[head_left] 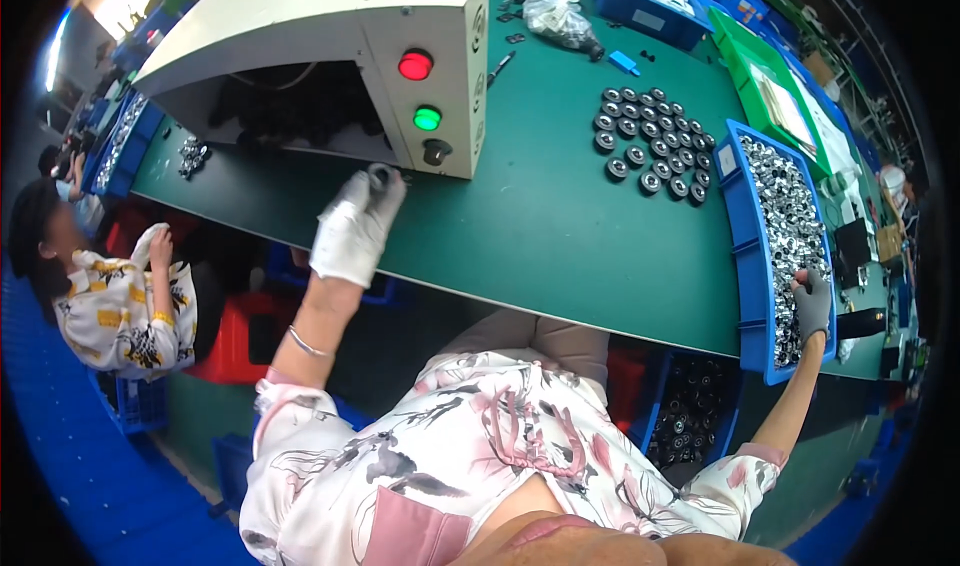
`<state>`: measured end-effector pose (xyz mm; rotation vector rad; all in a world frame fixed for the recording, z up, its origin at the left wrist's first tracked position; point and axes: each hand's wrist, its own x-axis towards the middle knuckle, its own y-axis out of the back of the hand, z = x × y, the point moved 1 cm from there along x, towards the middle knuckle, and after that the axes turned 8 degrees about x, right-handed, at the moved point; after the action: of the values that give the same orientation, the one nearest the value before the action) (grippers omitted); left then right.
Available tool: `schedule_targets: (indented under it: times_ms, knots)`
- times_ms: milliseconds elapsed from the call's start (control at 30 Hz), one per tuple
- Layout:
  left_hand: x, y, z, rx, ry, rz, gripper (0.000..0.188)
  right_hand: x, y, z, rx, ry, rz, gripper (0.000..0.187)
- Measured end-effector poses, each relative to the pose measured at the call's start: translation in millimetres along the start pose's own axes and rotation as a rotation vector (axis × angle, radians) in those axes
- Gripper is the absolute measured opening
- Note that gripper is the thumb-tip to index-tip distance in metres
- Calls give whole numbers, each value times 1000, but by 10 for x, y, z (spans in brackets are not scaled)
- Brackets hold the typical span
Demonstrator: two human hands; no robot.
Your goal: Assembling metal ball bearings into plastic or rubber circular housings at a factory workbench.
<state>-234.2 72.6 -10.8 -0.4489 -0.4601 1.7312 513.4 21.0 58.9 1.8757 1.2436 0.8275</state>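
My left hand (357, 224), in a white glove with bare fingertips, is closed on a small dark ring-shaped part (380, 175) just in front of the machine's opening. My right hand (814, 304), in a grey glove with bare fingertips, is at the right side of a long blue bin (746, 251) heaped with small shiny metal parts (783, 198). Its fingers are bent together among these parts; what they pinch is too small to make out. Several black round parts with metal centres (660, 146) stand grouped on the green table (560, 236), left of the bin.
A cream machine (440, 26) with red and green lights stands at the left. Beyond the round parts lie a plastic bag (558, 18), a blue bin (655, 6) and a green tray (770, 91). Another person (120, 286) sits at far left. A crate of dark parts (692, 406) stands below the table edge.
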Motion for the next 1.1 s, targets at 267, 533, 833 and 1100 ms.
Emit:
schedule_targets:
  times_ms: [267,533,833,1100]
  knots:
    - [-731,-799,-462,-704,501,-92,26,-322,-102,-886,20,228,295,21]
    - [-913,-1233,-693,-658,698,-172,33,-971,-918,-2141,499,298,-41,18]
    - [-890,-1555,-908,-673,809,-222,33,-1052,-1674,-2325,863,0,-300,22]
    - [-816,-1667,-981,-378,651,-415,42,-1087,-1834,-2275,952,12,-268,24]
